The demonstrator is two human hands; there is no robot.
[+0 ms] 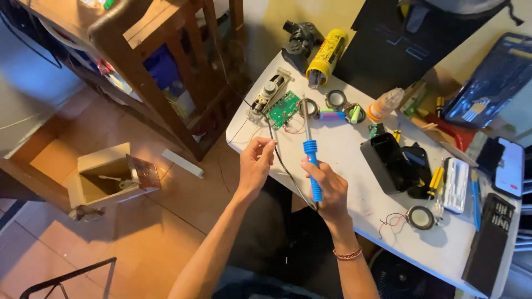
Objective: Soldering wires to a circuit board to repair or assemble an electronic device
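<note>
**Soldering iron in hand, tip over the board**

Nearest us, our right hand (331,188) is wrapped around the blue handle of the soldering iron (310,149), whose metal shaft runs away from us toward the green circuit board (284,109). Our left hand (256,163), just beside it, pinches a thin strand of wire or solder (272,143) between thumb and fingertips. To do this well, we judge the iron wants a steady grip well back from the hot shaft, with the strand fed in from the side. The iron's cord (288,171) trails between the hands, so we should keep it slack. The board lies beyond both hands on the white table (343,149), beside a small motor assembly (269,91). Farther off stand a yellow canister (327,54) and a dark game controller (301,40).
</note>
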